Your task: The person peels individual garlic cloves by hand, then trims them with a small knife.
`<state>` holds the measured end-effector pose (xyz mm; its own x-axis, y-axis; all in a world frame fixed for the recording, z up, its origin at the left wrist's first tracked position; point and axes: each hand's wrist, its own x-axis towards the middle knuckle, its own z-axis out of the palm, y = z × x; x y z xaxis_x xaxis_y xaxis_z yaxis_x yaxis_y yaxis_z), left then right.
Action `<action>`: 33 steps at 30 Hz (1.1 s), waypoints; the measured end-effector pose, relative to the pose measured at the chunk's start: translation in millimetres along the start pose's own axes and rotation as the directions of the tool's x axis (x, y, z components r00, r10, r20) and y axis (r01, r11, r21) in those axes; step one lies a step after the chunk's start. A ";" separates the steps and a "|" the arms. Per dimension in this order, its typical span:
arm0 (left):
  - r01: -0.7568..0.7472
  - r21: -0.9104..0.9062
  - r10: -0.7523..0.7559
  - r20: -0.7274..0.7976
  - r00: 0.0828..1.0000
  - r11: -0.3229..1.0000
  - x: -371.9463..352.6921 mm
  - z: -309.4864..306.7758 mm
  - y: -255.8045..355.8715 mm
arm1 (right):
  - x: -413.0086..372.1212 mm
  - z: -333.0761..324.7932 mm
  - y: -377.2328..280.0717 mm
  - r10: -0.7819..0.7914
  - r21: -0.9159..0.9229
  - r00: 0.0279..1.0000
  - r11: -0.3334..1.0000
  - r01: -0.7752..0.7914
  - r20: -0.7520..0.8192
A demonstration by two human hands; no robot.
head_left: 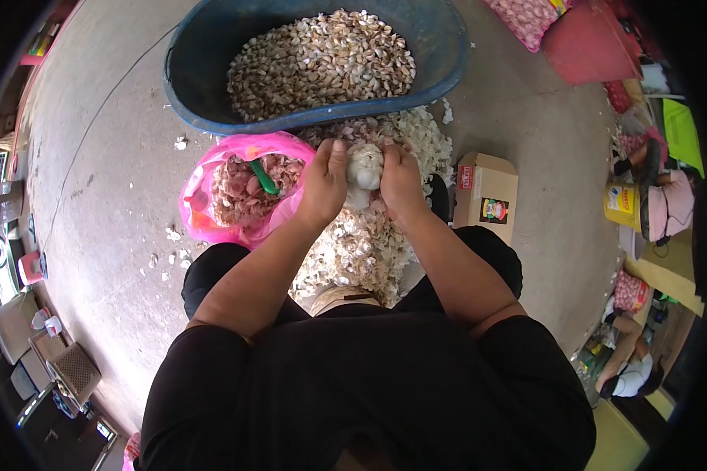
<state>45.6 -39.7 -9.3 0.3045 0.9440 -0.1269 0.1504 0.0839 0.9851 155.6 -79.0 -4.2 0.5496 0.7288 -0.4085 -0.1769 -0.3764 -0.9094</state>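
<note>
A whitish garlic bulb (365, 166) is held between my two hands, above a heap of papery garlic skins (353, 251). My left hand (324, 179) grips its left side with the fingers curled and the thumb up. On the right side, my right hand (401, 179) has its fingers closed against the bulb. Left of my hands lies an open pink plastic bag (200, 177) holding reddish skins and a green-handled tool (263, 177). Beyond my hands stands a large dark blue tub (188, 86) with many loose garlic cloves (322, 67) inside.
A cardboard box (485, 192) stands to the right of the skins. Further right are a red tub (589, 43), a mesh sack of garlic (522, 20), a yellow bucket (622, 202) and two other people. Crates (75, 369) stand at the far left.
</note>
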 end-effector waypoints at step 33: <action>0.170 -0.054 -0.172 -0.037 0.984 0.984 -2.8 11.3 -6.0 | -1.2 10.1 6.0 -0.454 -0.265 0.883 0.843 0.468 0.117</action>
<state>54.5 -46.5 -16.2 0.2385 0.9267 -0.2903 0.1491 0.2605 0.9539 145.7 -76.4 -9.9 0.4703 0.8815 0.0427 0.3242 -0.1275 -0.9373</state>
